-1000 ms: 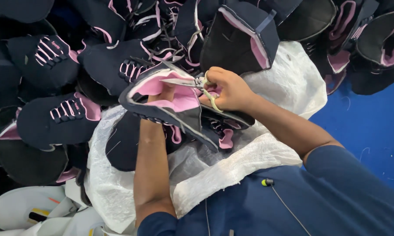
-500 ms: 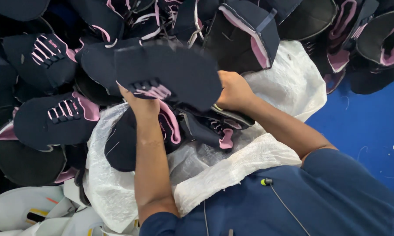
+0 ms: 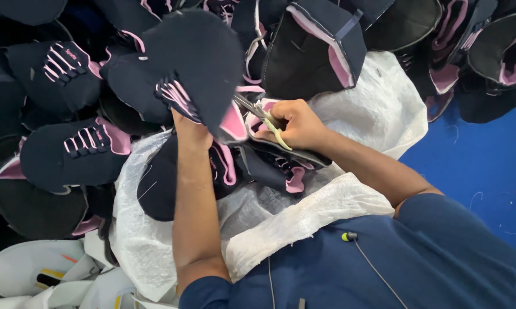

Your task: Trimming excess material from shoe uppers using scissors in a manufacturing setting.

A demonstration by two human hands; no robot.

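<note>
Since the earlier frame, the dark shoe upper (image 3: 178, 74) had been lifted and turned, its laced face tipped toward the left, while the right hand (image 3: 295, 123) had come back to its pink edge. The left hand (image 3: 190, 133) was clenched on the upper from beneath, holding it raised so that the pink lining stood clear for cutting. The right hand's grip was closed around small thread snips (image 3: 264, 114), the blades aimed at that pink rim. Beneath both arms lay a white woven sack (image 3: 378, 97), spread to carry more uppers (image 3: 86, 154), which were heaped all around within easy reach.
</note>
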